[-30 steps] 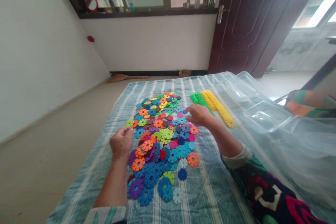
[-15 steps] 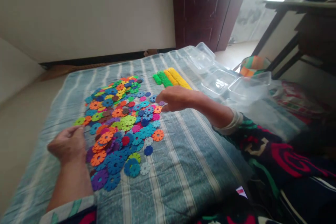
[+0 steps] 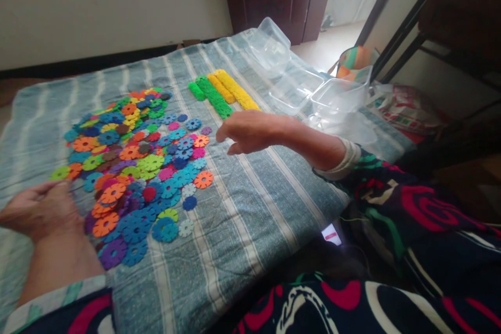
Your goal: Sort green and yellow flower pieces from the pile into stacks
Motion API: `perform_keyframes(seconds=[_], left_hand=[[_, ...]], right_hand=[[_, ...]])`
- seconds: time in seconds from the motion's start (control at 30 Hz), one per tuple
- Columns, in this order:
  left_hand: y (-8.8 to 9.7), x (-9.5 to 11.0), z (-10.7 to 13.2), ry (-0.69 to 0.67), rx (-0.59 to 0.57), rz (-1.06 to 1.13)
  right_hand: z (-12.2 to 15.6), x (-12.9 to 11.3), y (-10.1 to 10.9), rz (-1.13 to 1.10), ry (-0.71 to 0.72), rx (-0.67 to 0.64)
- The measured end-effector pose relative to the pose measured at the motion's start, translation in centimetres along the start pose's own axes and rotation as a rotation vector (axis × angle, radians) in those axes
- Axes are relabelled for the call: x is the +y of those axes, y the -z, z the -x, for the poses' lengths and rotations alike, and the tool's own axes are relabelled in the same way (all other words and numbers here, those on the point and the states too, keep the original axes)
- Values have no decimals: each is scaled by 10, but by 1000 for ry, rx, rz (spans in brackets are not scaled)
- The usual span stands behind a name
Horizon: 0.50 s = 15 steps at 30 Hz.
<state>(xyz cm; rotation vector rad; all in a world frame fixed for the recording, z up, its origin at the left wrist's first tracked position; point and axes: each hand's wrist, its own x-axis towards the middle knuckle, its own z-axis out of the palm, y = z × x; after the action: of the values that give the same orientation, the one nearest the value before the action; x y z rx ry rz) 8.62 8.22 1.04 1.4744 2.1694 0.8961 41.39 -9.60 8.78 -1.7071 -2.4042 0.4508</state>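
A spread-out pile of colourful notched plastic discs [image 3: 135,167] lies on the striped cloth, overlapping in many layers. My left hand [image 3: 45,211] rests at the pile's left edge, fingers curled in, by a lime-green disc [image 3: 60,173]. Whatever those fingers may hold is hidden. Just right of the pile hovers my right hand [image 3: 250,131], thumb and forefinger apart with nothing visible between them. A small purple disc [image 3: 206,130] lies near its fingertips. Behind that hand are green rows of stacked discs [image 3: 214,98] and yellow rows of stacked discs [image 3: 238,91].
Clear plastic boxes [image 3: 297,91] stand on the far right of the striped cloth [image 3: 250,209]. A lit phone [image 3: 331,235] is by the near edge. Beyond the right edge are a plastic bag [image 3: 403,109] and dark furniture [image 3: 450,21].
The view has turned, so the scene sits further left and higher. My right hand has drawn slightly away from the pile, its fingers parting and the purple disc showing. My left hand stays beside the pile.
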Motion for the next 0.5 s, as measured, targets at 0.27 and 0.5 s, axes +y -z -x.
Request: perform_keyframes(seconds=[0.27,0.5], left_hand=[[-8,-18,-22,-41,152,253],[-7,-10,-10,-6,133,246]], right_hand=[[-6,7,-12,-51,5,-19],[-16,4,-20,-69,46,-28]])
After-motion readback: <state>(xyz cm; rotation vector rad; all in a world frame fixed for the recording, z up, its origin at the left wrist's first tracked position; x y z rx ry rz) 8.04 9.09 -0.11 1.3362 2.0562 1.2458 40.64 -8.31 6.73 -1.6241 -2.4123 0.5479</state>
